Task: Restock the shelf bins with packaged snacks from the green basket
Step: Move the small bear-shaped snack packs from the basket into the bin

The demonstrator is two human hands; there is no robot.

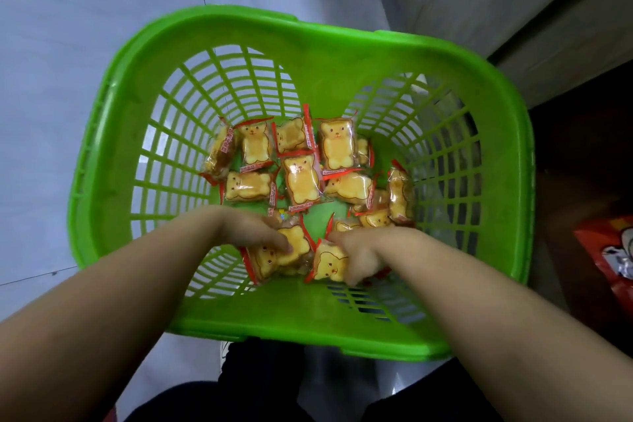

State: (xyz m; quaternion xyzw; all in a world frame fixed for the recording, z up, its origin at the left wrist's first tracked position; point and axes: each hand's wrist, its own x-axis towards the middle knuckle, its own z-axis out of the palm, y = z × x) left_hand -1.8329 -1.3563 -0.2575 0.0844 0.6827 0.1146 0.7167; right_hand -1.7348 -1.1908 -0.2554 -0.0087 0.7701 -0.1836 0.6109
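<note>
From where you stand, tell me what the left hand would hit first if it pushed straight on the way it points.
Probably the bear-shaped snack pack under the right hand. The left hand points right across the green plastic basket, already gripping its own bear pack. Depth is unclear.

Perhaps a shop: green basket (329, 44) of snacks (301, 178) (tiled floor (85, 10)).
</note>
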